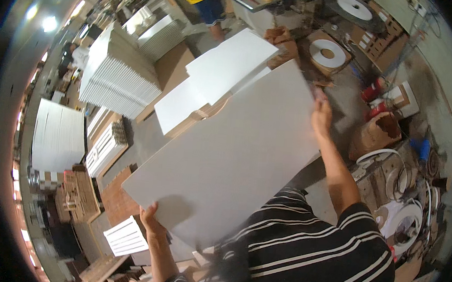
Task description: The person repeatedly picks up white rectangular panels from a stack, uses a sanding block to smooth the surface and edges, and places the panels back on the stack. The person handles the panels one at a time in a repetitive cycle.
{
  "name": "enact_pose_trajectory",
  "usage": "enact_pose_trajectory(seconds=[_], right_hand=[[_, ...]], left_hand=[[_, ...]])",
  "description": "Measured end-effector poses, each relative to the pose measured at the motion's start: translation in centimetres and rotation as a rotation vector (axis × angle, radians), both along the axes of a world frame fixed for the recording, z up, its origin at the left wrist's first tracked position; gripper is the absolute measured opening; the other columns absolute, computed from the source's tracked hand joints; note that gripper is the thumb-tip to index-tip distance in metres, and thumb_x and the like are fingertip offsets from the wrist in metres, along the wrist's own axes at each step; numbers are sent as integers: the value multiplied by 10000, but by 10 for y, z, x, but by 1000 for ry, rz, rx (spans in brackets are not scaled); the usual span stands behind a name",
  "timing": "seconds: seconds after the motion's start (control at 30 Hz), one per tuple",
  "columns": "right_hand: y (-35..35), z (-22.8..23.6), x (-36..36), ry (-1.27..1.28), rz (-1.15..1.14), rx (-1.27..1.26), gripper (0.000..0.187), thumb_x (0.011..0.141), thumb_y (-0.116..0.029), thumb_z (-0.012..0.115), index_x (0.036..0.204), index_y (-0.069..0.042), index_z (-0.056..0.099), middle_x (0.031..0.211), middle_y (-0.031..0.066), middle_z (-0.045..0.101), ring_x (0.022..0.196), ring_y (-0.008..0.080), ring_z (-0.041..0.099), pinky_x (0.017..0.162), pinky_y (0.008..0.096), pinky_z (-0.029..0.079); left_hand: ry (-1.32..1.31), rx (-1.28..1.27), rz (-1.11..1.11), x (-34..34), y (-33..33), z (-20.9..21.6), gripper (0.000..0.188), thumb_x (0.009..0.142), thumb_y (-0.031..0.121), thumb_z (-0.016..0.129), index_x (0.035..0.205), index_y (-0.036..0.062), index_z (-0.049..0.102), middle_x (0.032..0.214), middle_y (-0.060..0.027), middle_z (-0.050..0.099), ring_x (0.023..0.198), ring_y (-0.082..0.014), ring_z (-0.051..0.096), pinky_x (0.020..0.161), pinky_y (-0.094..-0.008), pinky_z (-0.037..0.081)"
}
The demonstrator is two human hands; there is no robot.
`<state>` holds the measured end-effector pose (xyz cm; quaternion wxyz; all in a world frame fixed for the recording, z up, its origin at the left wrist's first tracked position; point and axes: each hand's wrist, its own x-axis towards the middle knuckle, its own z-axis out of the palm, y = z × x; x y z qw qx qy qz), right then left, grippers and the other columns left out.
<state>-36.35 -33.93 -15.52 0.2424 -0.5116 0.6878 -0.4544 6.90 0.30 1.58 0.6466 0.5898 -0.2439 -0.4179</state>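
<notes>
Both hands grip white panel [230,151]: left hand [151,219] near edge, right hand [321,116] far corner.

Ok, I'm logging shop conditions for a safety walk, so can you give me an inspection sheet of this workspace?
Surface: grey concrete floor, dusty, partly covered.
Job's things: large white panel held tilted above smaller white panels.
Clutter: stacks of white boards, cardboard box, rolls of white edge tape, wood offcuts.
Grippers: left hand grips the panel's near corner; right hand holds its far edge.
Cables: white hose or band coils at right; cannot tell which.
Surroundings: another person stands beyond the stacks; ceiling lights at left.
</notes>
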Motion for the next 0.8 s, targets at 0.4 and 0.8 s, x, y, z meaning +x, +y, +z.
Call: enact_pose_trajectory(seconds=[0.4,0.8], right_hand=[[43,147,-38,-497,-186,-321,396,1031,-265,478,1253,59,527,1193,154,595,1018,198,560,874,329,459],[60,155,-39,-736,-211,-370,362,1010,-249,498,1250,19,532,1200,142,601,1048,214,593,861,356,505]], left_hand=[[30,-119,258,6,11,-19,608,915,393,633,1347,21,423,1226,-120,553,1113,-265,556,914,-413,489],[-175,-134,392,-3,7,-32,678,885,592,592,1225,17,478,1104,-119,574,978,-239,566,822,-374,486]])
